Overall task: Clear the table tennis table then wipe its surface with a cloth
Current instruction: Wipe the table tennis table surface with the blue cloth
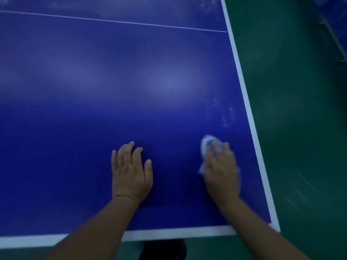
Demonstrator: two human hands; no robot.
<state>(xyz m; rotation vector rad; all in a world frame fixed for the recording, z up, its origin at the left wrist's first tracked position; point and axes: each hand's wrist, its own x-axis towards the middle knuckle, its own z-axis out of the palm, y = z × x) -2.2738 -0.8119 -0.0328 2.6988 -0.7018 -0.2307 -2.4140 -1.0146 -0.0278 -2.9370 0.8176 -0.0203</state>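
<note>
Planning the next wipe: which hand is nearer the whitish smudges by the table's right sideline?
Right hand, pressing the cloth just below the smudges. Left hand rests flat farther left.

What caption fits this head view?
Right hand presses a cloth on the blue table; left hand rests flat.

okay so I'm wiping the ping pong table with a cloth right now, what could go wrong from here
Pale smudges sit beyond the cloth, close to the white side line; short strokes may miss them. The right hand covers most of the cloth, so it may bunch and wipe unevenly. The left hand rests flat on the table and could leave fresh prints there.
</note>
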